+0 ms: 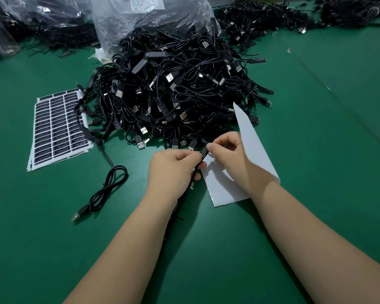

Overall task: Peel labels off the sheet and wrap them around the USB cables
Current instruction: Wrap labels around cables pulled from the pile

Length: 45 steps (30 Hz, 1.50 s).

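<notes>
Black label (204, 152) print unreadable, cable (185, 191) half hidden under left hand (173, 167)

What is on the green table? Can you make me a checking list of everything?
Surface: green mat table top.
Job's things: stack of white sheets of black labels at left; one black label pinched by both hands around a thin black cable; blank white backing sheet under the right hand.
Clutter: clear plastic bags at the back.
Hands: left hand grips cable and label; right hand pinches the label.
Cables: big heap of black USB cables; one looped black cable lying apart; more piles behind.
Surroundings: nothing seen.
</notes>
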Each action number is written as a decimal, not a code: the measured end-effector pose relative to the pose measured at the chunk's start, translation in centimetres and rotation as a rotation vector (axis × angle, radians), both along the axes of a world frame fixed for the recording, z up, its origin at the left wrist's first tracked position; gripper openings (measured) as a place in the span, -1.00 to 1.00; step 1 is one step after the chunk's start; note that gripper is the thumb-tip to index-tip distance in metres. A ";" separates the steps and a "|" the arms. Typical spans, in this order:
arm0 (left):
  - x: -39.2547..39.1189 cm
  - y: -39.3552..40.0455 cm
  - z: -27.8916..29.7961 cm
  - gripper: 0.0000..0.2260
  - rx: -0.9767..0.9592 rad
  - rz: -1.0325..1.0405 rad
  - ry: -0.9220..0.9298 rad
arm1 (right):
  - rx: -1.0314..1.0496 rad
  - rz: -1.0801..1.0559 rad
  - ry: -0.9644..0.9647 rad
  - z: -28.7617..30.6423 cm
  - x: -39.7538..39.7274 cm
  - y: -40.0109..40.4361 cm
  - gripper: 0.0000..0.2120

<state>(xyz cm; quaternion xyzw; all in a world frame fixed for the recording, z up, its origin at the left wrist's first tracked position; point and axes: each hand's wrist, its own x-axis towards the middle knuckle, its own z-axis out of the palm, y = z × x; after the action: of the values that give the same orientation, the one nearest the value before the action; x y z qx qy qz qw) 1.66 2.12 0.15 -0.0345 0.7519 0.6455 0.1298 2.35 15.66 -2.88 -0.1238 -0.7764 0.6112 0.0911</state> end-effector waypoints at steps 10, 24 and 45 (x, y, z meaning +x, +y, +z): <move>0.1 -0.2 0.0 -0.76 0.014 -0.026 -0.009 | -0.010 -0.002 -0.009 0.0 -0.1 0.0 -0.85; -0.4 -0.3 0.0 -0.73 0.000 -0.049 -0.046 | -0.008 -0.005 0.060 -0.4 -0.3 -0.3 -0.82; -0.3 -0.4 -0.4 -0.85 0.019 -0.094 -0.054 | 0.048 0.011 0.053 -0.1 0.3 0.2 -0.86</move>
<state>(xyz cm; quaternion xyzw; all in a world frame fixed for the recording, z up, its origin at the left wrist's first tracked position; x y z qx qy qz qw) 1.40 1.73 -0.23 -0.0154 0.7426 0.6448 0.1803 2.68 15.87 -2.95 -0.1013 -0.7889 0.5958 0.1111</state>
